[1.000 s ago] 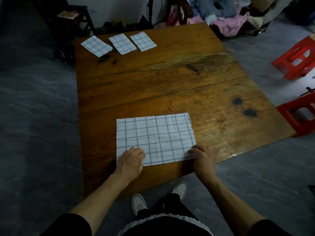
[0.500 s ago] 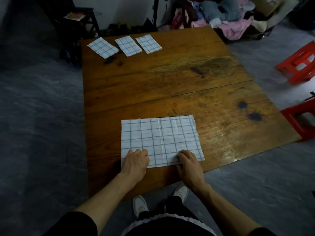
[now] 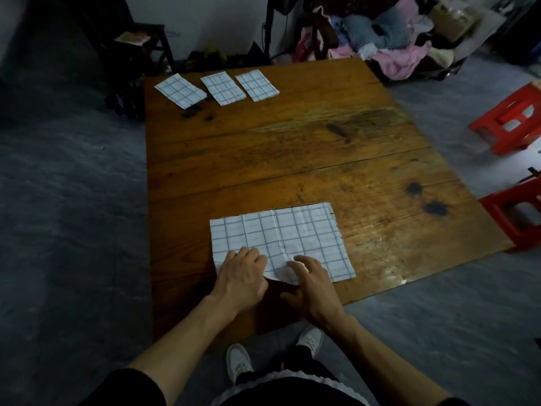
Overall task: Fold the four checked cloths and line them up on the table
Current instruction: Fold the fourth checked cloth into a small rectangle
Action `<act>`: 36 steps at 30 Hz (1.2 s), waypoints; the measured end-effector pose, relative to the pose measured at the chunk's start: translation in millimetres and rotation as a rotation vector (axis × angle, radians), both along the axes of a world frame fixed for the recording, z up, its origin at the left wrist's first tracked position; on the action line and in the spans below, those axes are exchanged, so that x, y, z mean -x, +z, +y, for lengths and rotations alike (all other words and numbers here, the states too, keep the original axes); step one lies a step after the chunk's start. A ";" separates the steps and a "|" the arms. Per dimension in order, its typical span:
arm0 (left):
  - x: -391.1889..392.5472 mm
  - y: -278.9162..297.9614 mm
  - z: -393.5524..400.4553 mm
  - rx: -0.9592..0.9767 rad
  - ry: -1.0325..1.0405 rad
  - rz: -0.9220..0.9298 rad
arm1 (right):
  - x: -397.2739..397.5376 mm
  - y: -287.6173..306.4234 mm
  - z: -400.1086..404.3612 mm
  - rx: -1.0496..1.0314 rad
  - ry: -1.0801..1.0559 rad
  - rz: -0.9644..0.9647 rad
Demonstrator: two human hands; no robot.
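Observation:
A white checked cloth lies spread flat near the front edge of the wooden table. My left hand has its fingers curled over the cloth's near edge, left of the middle crease. My right hand pinches the same edge just right of the crease, fingers on top and thumb below. The edge between the hands is slightly raised. Three folded checked cloths lie side by side in a row at the far left corner.
Two red plastic stools stand right of the table. A pile of clothes sits behind the far right corner. A dark wooden stool is at the far left. My shoes show under the near table edge.
My right hand has slid left along the near edge, from the right corner to beside the middle crease. The left hand stays near the left corner. The edge between them now lifts a little.

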State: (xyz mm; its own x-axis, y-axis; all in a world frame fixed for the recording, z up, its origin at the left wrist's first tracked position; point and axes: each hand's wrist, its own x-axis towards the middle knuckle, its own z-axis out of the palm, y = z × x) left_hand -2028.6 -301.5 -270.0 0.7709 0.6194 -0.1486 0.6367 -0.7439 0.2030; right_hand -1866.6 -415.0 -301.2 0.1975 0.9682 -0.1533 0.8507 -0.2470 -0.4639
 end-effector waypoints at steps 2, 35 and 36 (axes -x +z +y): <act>-7.9 7.8 -1.8 0.018 0.013 -0.077 | 8.1 6.5 9.2 -0.079 0.025 -0.003; 39.3 73.7 71.5 0.273 0.216 -0.606 | -76.5 92.6 42.6 -0.512 -0.057 0.024; 42.9 80.5 73.9 0.324 0.230 -0.661 | -77.6 97.1 45.5 -0.530 -0.062 0.044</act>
